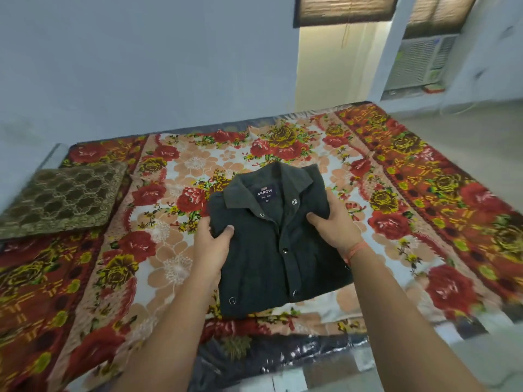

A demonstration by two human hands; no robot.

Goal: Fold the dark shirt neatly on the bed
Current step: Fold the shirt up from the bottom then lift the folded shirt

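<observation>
- Dark shirt [254, 264] lies between the two hands on the floral bedspread [396, 193]. It's already a buttoned rectangle, collar [240, 190] on the far side of the hands, hem back toward the wrists.
- L hand [213, 244] grasps the shirt's left edge, thumb on top, fingers tucked under.
- R hand [331, 222] grasps the right edge the same way. Orange thread [357, 250] on that wrist.
- Step, as I read it: squaring or settling the finished packet – fold looks nearly done.
- To do it well: keep both hands level so the layers don't slide. Hold w/ flat thumbs, not a bunching pinch; fabric is puckering by the R thumb. Keep the placket [284, 250] straight and centred between the hands. Smooth outward from the hands once it's down, and leave the collar uncrushed.
- Hidden: fingers of both hands under the cloth, and the sleeves, presumably folded behind. Near-right corner of the shirt is behind the R forearm.
- Can't tell if the packet rests fully on the bed or is lifted a touch – no clear gap either way.
- Left of the L hand, well apart: brown patterned cushion [62, 196].
- Nearer than the wrists: something dark in shiny plastic [283, 355], too blurred to identify. Frame edges are smeared too.
</observation>
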